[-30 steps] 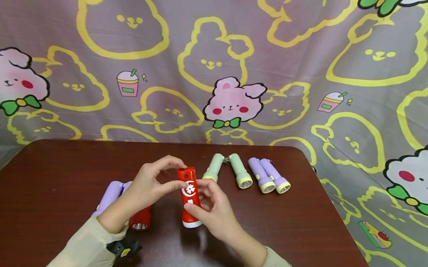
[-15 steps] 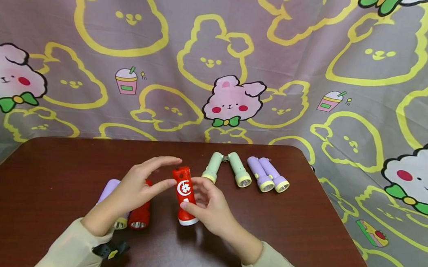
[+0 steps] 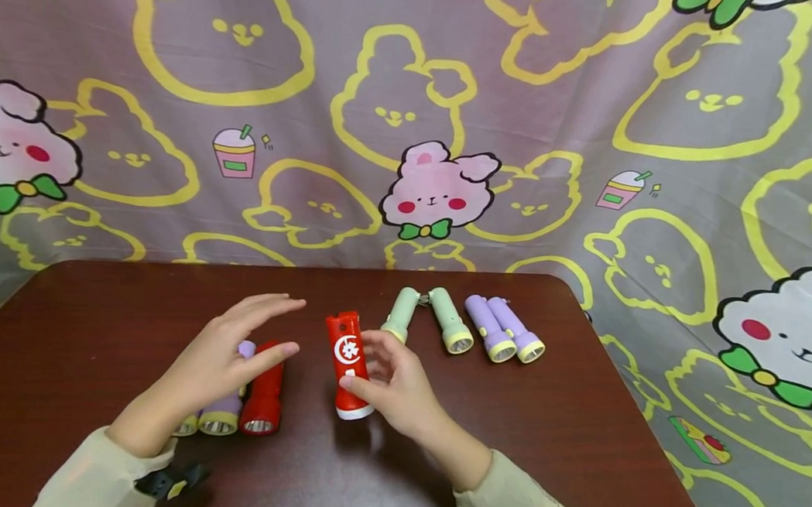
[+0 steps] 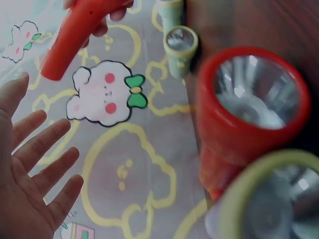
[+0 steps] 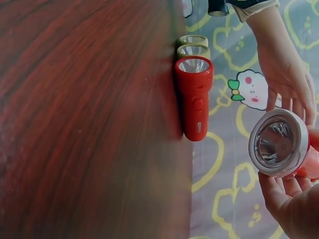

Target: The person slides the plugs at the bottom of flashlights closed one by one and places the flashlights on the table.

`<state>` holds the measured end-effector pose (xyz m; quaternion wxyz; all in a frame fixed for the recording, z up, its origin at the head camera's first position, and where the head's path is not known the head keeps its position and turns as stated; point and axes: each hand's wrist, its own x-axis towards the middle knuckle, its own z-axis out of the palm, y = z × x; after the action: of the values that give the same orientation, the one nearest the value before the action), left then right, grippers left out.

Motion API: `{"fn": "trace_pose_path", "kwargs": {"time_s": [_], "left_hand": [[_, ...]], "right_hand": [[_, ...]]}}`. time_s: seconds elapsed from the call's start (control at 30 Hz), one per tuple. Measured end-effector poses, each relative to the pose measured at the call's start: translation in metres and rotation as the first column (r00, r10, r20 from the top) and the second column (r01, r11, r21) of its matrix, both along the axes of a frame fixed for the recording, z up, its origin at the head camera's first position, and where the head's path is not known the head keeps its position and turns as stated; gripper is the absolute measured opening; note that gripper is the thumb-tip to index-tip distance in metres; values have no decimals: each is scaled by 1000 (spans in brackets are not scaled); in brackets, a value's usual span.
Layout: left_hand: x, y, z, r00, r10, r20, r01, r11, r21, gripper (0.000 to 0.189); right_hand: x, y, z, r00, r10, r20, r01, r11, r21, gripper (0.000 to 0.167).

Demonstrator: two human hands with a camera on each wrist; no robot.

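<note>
My right hand (image 3: 398,385) grips a red flashlight (image 3: 347,351) with a white emblem and a white rim, held above the table with its lens end down. In the right wrist view the lens of that flashlight (image 5: 275,143) faces the camera. To its left my left hand (image 3: 221,355) hangs in the air, fingers spread and apart from the flashlight. Beneath and beside the left hand lies another red flashlight (image 3: 263,392), all red. Next to it are two purple flashlights with yellow rims, the nearer one (image 3: 220,413) partly hidden by the hand.
Two pale green flashlights (image 3: 449,322) lie at the back of the brown table (image 3: 520,439). Right of them are two purple flashlights (image 3: 495,333) side by side. A patterned curtain (image 3: 302,123) hangs behind the table's far edge.
My left hand has let go of the red flashlight's top end and moved left, away from it. The right hand still holds the flashlight, shifted slightly left.
</note>
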<state>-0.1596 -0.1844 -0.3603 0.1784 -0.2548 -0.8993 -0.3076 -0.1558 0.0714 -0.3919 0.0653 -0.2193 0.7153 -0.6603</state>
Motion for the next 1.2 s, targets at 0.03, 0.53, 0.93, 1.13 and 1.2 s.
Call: {"fn": "trace_pose_path", "kwargs": {"time_s": [0.03, 0.53, 0.93, 1.13, 1.2], "left_hand": [[0, -3, -2, 1000, 9, -2, -9, 1000, -7, 55], [3, -34, -18, 996, 86, -13, -86, 991, -98, 55], [-1, -50, -41, 986, 126, 112, -111, 984, -136, 59], [-4, -57, -51, 992, 109, 62, -97, 981, -165, 63], [-5, -57, -53, 995, 97, 35, -89, 980, -175, 65]], "right_hand": [[-1, 0, 0, 1000, -2, 1, 2, 1000, 3, 50], [-10, -6, -9, 999, -14, 36, 13, 999, 32, 48], [-16, -18, -17, 997, -11, 77, 6, 998, 69, 55], [-17, -25, -21, 995, -31, 99, 21, 995, 99, 59], [-17, -28, -23, 995, -33, 96, 23, 994, 105, 59]]}}
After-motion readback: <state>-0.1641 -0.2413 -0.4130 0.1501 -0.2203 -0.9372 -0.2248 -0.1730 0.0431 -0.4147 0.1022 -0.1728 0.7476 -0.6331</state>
